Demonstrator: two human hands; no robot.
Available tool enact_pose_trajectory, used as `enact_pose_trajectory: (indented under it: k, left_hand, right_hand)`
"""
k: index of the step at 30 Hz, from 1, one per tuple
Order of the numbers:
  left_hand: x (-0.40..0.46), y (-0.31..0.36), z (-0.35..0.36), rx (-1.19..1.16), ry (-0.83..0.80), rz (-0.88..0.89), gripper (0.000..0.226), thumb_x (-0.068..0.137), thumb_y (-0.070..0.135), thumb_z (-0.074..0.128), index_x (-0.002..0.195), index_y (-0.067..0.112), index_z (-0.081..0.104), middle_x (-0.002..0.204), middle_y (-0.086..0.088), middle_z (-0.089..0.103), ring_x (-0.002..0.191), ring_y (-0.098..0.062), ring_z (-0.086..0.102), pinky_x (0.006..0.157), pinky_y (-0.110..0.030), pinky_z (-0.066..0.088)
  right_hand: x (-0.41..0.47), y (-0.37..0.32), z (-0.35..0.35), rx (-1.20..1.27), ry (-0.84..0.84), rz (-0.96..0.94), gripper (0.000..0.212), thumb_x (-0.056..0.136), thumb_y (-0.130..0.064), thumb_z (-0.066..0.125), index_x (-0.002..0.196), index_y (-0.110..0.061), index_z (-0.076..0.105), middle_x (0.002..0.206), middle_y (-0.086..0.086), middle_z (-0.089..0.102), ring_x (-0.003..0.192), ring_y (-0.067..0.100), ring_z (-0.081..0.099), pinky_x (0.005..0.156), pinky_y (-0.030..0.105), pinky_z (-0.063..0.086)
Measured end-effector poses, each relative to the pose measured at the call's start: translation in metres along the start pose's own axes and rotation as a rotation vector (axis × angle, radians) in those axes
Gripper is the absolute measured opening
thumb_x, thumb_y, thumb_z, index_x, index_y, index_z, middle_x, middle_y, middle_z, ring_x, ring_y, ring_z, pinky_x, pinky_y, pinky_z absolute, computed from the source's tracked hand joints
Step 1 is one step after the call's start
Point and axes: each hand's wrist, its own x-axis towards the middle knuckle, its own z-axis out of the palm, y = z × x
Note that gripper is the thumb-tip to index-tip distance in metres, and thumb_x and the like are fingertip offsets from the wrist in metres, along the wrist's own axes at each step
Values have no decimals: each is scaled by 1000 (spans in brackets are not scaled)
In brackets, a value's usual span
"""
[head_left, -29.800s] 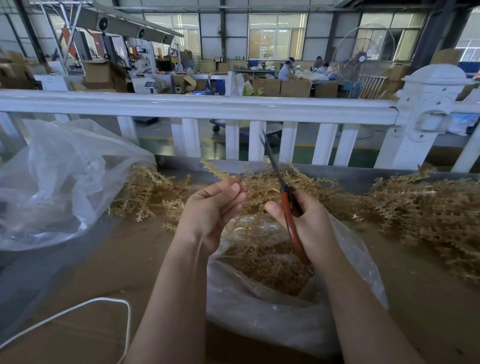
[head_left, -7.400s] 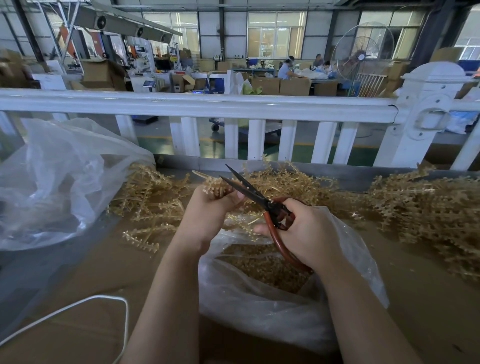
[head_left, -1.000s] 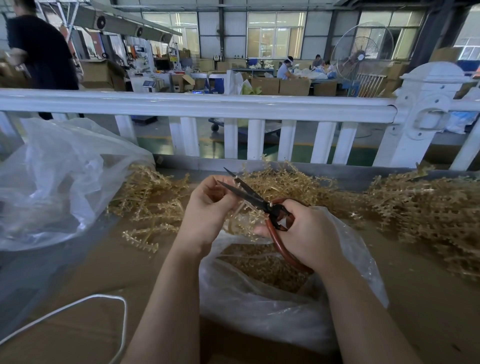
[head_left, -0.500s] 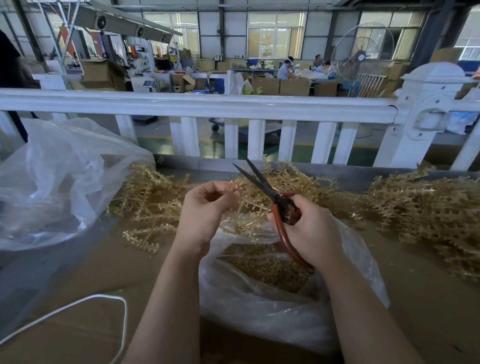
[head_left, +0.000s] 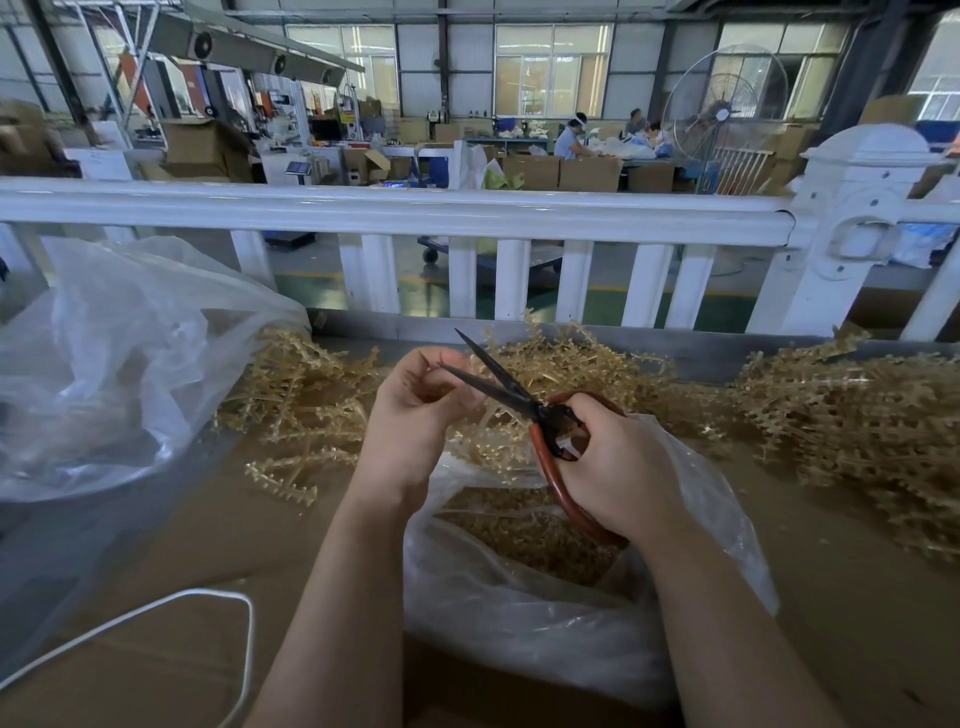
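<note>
Scissors (head_left: 519, 397) now at left hand (head_left: 415, 402), seemingly pinching sprig (head_left: 483, 421), right hand (head_left: 615, 467) gripping them

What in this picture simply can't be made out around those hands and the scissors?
Head view:
- Where the left hand pinches the golden sprig: hidden by its curled fingers.
- Lower handle loop of the scissors: covered by the right hand.
- Contents of the large clear bag on the left: blurred by crumpled plastic.
- White cord: cut off at the left edge.
- What the distant workers do: too small.
</note>
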Motion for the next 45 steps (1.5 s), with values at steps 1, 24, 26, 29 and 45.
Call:
enact_pose_trajectory:
  k: [1, 24, 26, 29, 45]
  left_hand:
    - [0, 0, 1, -3, -3, 2, 22, 84, -18, 58, 95, 0, 57, 84, -19, 58, 72, -23, 56, 65, -25, 50]
    - [1, -1, -2, -61, -29, 1, 20, 68, 1, 73, 85, 9, 66, 74, -6, 68, 71, -18, 64, 70, -26, 55]
    - [0, -1, -2, -64, -31, -4, 19, 67, 4, 73, 84, 11, 66, 72, -3, 68, 70, -17, 63, 72, -27, 55]
    - [0, -1, -2, -67, -30, -11, 20, 65, 6, 73, 83, 10, 65, 72, -4, 68, 70, -17, 63, 75, -28, 55]
    - [-4, 9, -3, -14, -36, -72, 22, 81, 5, 68, 66, 20, 71, 72, -5, 71, 68, -14, 67, 75, -25, 57]
  right_hand:
    - [0, 0, 0, -2, -6, 1, 31, 82, -63, 46, 93, -36, 57, 73, -25, 57, 71, 3, 62, 75, 37, 57]
    - [-1, 2, 4, -47, 162, -83, 44, 85, -68, 50, 92, -30, 70, 72, -19, 68, 61, 4, 64, 56, 24, 56]
    - [-1, 2, 4, -38, 171, -90, 42, 85, -67, 53, 92, -30, 71, 73, -19, 68, 62, 4, 64, 57, 22, 56]
    - [-1, 4, 5, -25, 174, -95, 41, 84, -66, 55, 92, -29, 72, 74, -18, 70, 63, 3, 65, 59, 22, 57]
    - [-3, 0, 0, -22, 186, -77, 35, 84, -61, 57, 87, -29, 72, 62, -22, 59, 51, -3, 53, 49, 4, 35]
